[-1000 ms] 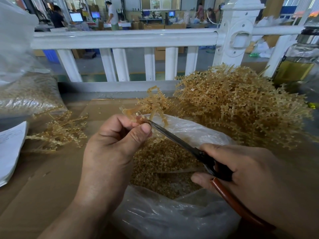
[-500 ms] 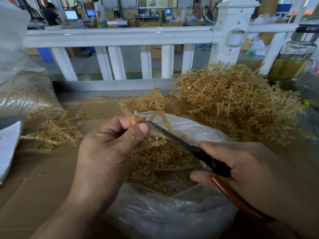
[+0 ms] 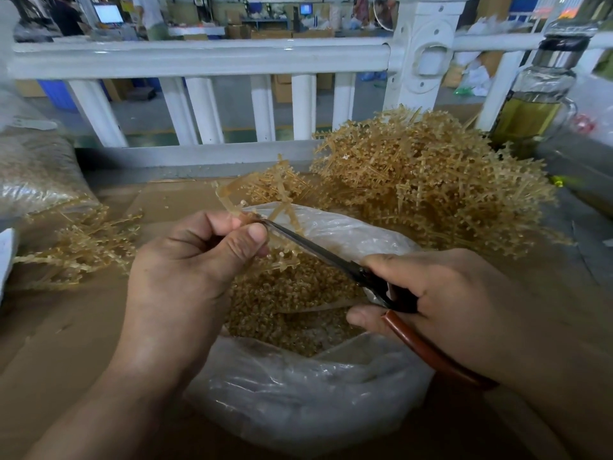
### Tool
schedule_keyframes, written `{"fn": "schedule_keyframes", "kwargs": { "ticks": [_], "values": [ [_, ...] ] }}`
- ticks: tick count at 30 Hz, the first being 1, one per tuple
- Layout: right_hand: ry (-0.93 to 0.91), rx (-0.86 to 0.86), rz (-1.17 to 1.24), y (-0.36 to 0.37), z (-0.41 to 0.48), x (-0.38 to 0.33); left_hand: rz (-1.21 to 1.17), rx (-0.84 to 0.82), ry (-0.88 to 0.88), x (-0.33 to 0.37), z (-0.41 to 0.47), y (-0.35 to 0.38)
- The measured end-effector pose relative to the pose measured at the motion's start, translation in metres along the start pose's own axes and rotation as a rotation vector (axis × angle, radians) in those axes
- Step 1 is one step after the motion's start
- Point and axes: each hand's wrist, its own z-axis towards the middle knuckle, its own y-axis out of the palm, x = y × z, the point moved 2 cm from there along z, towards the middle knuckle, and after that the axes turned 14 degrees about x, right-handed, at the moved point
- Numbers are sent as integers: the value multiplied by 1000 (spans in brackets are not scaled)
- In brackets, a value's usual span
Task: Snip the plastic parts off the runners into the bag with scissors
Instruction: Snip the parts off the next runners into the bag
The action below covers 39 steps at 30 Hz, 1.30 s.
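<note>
My left hand [image 3: 185, 273] pinches a tan plastic runner [image 3: 282, 210] between thumb and fingers above the open clear plastic bag [image 3: 298, 403]. Small snipped tan parts [image 3: 292, 293] fill the bag. My right hand [image 3: 444, 300] grips the scissors [image 3: 331, 257] by their brown handles. The dark blades point up and left and meet the runner right beside my left thumb. Part of the runner hangs below the blades over the bag's mouth.
A big heap of uncut runners [image 3: 431, 180] lies behind the bag at the right. Cut runners [image 3: 79, 244] lie at the left on the cardboard [image 3: 66, 327]. A full bag [image 3: 30, 174] sits far left, a glass bottle [image 3: 537, 104] far right, a white railing [image 3: 205, 58] behind.
The runner in my left hand has shifted a little and the blades sit closer against my left thumb. Both hands stay over the bag.
</note>
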Motion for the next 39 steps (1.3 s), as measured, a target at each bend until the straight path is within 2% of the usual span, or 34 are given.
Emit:
{"fn": "schedule_keyframes", "kwargs": {
  "ticks": [17,32,39],
  "values": [
    [11,-72,22,3,14,-6,-135,-12,-179,-3,5,0],
    [43,-93,90,6,22,-7,-199,-2,-206,-1,4,-1],
    [92,-115,167,15,27,-5,-298,30,-296,-2,7,-2]
  ]
}}
